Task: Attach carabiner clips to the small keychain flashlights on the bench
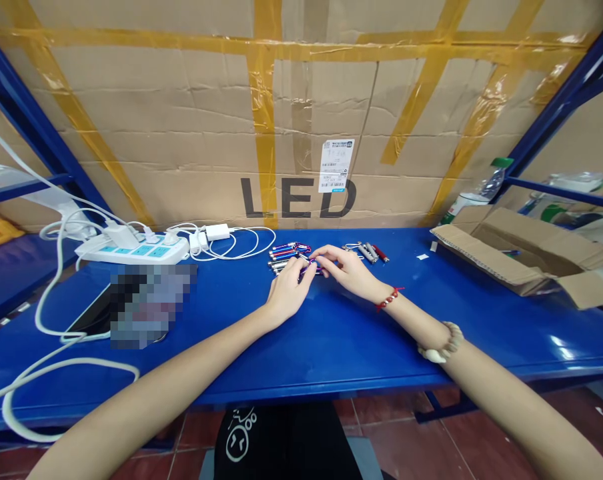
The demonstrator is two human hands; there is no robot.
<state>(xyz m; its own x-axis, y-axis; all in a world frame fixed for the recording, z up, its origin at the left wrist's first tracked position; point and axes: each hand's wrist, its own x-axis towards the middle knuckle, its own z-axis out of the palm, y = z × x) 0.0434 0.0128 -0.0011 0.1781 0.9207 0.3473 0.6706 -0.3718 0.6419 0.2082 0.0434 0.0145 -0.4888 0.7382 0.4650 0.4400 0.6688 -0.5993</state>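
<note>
My left hand (287, 293) is closed, its thumb and fingertips pinched on a small, shiny blue-purple metal tube (313, 262) that is mostly hidden by the fingers. From the other side, my right hand (350, 272) bends its fingers and thumb onto the same tube. Just behind and left of my hands lie several slim metal tubes (283, 253) in blue, red and silver, side by side. To the right of my right hand, a smaller group of tubes includes a grey tube (370, 252) and a dark red tube (381, 253).
A white power strip (136, 251) with plugs and tangled white cables (246, 252) lies back left. Nearer, a dark-screened device (99, 310) sits beside a blurred-out patch. An open cardboard box (486, 260) and a bottle (474, 193) stand right. A large taped carton (191, 133) walls the back.
</note>
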